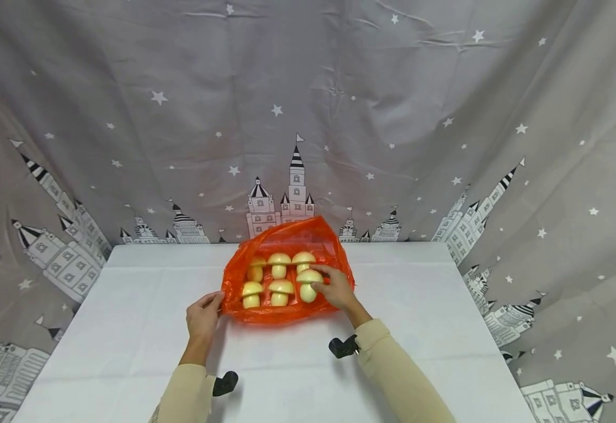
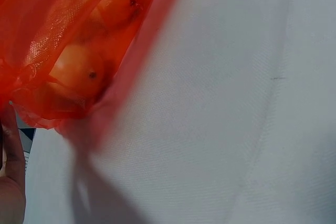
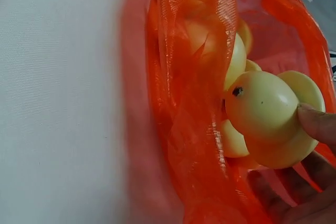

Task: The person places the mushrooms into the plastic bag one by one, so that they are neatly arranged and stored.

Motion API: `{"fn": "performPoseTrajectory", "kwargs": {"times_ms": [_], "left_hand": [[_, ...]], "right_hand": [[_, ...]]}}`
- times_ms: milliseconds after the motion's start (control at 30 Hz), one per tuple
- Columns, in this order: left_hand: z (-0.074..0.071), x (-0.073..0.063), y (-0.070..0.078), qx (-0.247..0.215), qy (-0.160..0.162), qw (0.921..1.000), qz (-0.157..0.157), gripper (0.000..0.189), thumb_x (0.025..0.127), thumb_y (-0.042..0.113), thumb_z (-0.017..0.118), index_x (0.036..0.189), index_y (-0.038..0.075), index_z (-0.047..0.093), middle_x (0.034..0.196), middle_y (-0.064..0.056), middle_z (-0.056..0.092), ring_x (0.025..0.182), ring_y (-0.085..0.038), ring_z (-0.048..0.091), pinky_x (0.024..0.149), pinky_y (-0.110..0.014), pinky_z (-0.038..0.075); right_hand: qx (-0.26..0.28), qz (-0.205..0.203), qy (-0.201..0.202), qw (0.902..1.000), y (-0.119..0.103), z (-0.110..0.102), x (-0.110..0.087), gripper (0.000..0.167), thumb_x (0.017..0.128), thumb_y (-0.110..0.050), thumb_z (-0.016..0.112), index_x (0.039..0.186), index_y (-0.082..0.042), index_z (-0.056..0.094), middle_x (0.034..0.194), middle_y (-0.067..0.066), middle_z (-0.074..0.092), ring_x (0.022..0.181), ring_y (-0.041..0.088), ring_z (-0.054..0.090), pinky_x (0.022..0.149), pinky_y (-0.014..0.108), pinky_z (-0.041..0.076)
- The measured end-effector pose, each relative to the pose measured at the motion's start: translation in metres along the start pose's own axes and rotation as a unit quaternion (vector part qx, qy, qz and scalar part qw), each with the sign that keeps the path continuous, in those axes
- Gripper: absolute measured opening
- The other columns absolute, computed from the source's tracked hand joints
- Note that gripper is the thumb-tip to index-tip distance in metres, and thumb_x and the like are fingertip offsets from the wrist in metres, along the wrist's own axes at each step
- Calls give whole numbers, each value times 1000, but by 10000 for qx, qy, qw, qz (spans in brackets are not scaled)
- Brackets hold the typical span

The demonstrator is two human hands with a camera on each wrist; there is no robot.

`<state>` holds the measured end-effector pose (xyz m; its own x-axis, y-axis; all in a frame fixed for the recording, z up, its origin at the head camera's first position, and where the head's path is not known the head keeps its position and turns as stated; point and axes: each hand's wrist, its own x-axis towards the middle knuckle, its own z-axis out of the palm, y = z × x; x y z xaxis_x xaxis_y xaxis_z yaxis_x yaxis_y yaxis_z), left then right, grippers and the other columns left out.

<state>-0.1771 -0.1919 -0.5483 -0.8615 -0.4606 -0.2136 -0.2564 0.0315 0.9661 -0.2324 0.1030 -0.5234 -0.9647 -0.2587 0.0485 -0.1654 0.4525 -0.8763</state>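
Note:
An orange-red plastic bag [image 1: 281, 315] lies on the white table with its mouth spread wide. Several pale yellow mushrooms [image 1: 280, 286] with rounded caps and thick stems sit inside it in two rows. My left hand [image 1: 202, 316] pinches the bag's rim at its left side; in the left wrist view, that hand [image 2: 11, 177] is mostly cut off by the frame edge. With thumb and fingers, my right hand [image 1: 338, 289] grips a mushroom [image 3: 265, 109] over the right part of the bag, its stem end facing the right wrist camera. Other mushrooms show partly through the plastic.
The white tabletop [image 1: 144, 329] stretches out on both sides and in front of the bag. A grey curtain [image 1: 308, 76] printed with stars and castles hangs behind the table. Small black devices [image 1: 226, 383] sit at both wrists, by the beige sleeves [image 1: 400, 370].

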Motion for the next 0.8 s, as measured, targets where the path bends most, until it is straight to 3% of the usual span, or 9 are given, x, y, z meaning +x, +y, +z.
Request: {"fn": "performPoseTrajectory", "kwargs": {"times_ms": [433,633,800], "left_hand": [[-2,2,-2,82,0,10000,4,32,96,18,61,113,-9,65,90,-5,68,67,5,58,62,-12,52],[-3,2,-1,18,36,10000,32,33,95,18,62,113,-10,65,86,-1,67,66,5,58,61,-12,51],[-4,1,1,-9,39,10000,56,33,95,17,62,113,-11,64,85,-1,67,65,5,58,61,-12,51]], "right_hand": [[74,333,337,9989,-2,21,10,41,88,0,66,128,-2,58,124,17,58,107,31,56,90,42,51],[1,205,592,9980,-2,27,13,40,85,4,64,124,3,60,123,22,55,112,36,53,98,48,46],[-132,172,559,9982,0,28,13,41,84,5,65,124,5,59,124,24,51,118,38,48,102,50,41]]}}
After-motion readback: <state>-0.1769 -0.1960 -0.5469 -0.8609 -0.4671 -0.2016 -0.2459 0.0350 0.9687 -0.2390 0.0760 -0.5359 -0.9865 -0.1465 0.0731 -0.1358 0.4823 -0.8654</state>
